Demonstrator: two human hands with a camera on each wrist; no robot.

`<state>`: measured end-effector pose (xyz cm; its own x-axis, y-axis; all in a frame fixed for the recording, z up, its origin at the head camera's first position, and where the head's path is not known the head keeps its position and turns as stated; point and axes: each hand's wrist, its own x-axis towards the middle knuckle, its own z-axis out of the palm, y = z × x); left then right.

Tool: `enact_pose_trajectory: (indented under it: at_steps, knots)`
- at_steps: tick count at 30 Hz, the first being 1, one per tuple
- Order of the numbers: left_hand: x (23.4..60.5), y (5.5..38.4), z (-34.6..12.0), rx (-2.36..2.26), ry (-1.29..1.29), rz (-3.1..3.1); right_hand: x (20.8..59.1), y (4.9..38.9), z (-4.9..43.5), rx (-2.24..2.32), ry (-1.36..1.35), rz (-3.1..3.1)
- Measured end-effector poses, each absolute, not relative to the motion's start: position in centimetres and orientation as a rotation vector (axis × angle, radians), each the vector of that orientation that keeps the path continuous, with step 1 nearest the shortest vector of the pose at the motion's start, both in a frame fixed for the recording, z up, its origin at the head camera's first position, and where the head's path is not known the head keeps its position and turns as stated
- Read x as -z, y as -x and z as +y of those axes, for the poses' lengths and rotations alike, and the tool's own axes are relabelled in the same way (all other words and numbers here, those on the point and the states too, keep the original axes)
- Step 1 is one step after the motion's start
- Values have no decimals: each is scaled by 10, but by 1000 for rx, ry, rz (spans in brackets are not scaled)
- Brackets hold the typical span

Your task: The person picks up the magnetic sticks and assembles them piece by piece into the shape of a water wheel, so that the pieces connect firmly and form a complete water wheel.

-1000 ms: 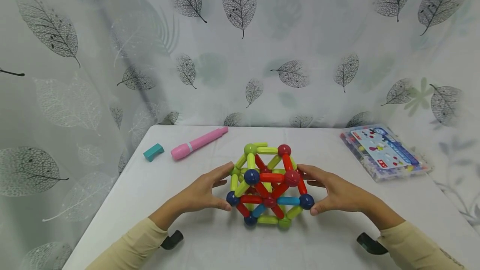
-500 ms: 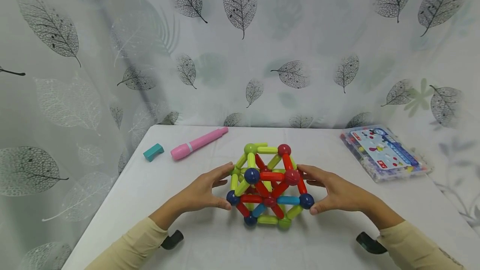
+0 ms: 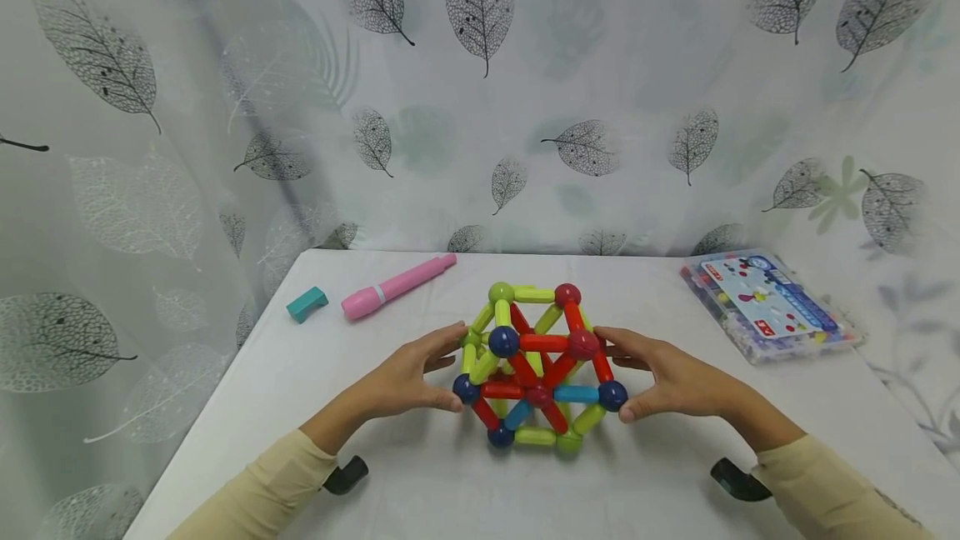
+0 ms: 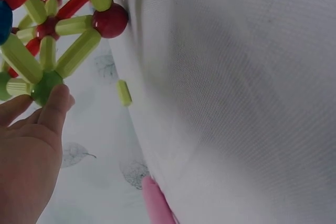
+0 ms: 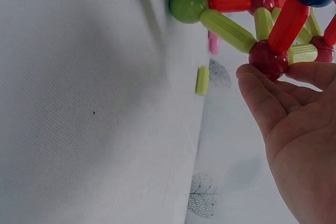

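Note:
A magnetic ball-and-stick structure (image 3: 538, 396) stands mid-table, a rounded cage of lime, red and light blue sticks with green, red and navy balls. My left hand (image 3: 408, 377) grips its left side, thumb at a navy ball (image 3: 466, 390) and fingertips on a green ball (image 4: 46, 86). From the right, my right hand (image 3: 678, 377) holds it too, with the thumb by another navy ball (image 3: 612, 395) and fingers against a red ball (image 5: 268, 59). Behind the cage lies a loose lime stick (image 5: 202, 81), mostly covered by it in the head view.
A pink wand-shaped thing (image 3: 397, 286) with a pale band lies at the back left, beside a small teal block (image 3: 307, 304). At the back right is a clear plastic case (image 3: 772, 302) with a printed label. A leaf-print curtain (image 3: 480, 107) hangs behind the white table.
The structure's front has risen a little and tipped slightly backward, and both thumbs have gone up with it. More of the loose lime stick is now hidden behind the cage.

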<state>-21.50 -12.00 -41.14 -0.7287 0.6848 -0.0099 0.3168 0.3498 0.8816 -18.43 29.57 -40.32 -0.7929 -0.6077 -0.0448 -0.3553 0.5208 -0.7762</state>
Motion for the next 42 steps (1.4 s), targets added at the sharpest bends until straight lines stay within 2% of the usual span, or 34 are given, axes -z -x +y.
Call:
enact_pose_trajectory:
  at_steps: [14,42]
  knots:
    - [412,218,-122,-1366,-822,2207,403,189,296,1182,797,2416]
    - [418,233,-116,-1315,-907,2323,410,207,292,1152,830,2495]
